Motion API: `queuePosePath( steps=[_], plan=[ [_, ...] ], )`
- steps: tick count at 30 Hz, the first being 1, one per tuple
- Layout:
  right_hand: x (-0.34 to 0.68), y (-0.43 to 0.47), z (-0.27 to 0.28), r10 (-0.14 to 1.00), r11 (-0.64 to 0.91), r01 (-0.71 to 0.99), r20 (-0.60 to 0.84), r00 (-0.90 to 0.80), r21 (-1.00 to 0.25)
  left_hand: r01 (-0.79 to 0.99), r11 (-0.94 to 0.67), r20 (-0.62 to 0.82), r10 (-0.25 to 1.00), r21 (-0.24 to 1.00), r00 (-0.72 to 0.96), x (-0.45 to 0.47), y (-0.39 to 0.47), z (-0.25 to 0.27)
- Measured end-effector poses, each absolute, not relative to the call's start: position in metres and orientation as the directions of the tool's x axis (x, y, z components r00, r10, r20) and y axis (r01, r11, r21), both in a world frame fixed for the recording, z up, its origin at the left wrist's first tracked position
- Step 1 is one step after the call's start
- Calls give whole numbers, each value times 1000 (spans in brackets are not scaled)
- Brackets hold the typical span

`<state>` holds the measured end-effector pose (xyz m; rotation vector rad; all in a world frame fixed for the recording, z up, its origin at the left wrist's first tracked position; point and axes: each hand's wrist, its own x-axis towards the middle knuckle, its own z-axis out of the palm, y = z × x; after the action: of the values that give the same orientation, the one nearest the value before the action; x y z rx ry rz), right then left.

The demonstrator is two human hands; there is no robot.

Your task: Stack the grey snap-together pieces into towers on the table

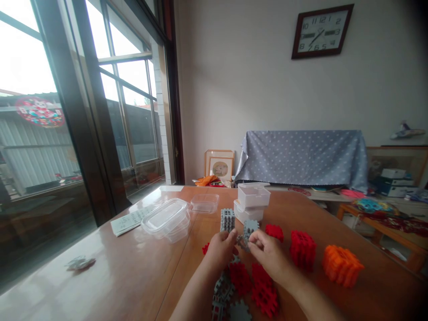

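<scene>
My left hand [222, 246] and my right hand [265, 252] are close together over the table, both with curled fingers. My right hand pinches a small grey notched interlocking tile [242, 243] that shows between the hands. Fingers of my left hand are closed beside it, and what they hold is hidden. Just beyond my hands stand a grey stack of such tiles [228, 219] and a second grey stack [251, 228]. Below my wrists lie loose red tiles [240, 278] and loose grey tiles [224, 287], partly covered by my forearms.
A red stack [302, 249], a smaller red stack [274, 232] and an orange stack [343, 265] stand on the right. White plastic boxes [253, 197] are piled at the back. Clear containers [166, 218], a paper pad [129, 221] and a crumpled clear wrapper [80, 263] lie left.
</scene>
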<state>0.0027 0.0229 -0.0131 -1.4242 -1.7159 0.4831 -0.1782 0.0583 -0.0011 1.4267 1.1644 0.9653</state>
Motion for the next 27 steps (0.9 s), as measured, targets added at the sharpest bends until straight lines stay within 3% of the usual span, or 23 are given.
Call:
queuePosePath(
  steps=[5,8,16,22,27],
  plan=[
    [-5,10,1,847,391,776,524,-92,-495,-104,204,-176,957,973,228,-181,51,11],
    [-6,9,2,797,452,780,589,-135,-433,-221,264,-211,948,939,238,-183,52,11],
    [1,23,-14,862,382,671,507,-10,-636,-300,212,-148,964,930,222,-184,57,12],
    [4,21,-11,885,385,617,465,-35,-686,-244,206,-152,963,947,224,-184,55,14],
    [4,23,-9,881,384,648,472,-43,-658,-232,198,-143,962,952,231,-186,56,14]
  ],
)
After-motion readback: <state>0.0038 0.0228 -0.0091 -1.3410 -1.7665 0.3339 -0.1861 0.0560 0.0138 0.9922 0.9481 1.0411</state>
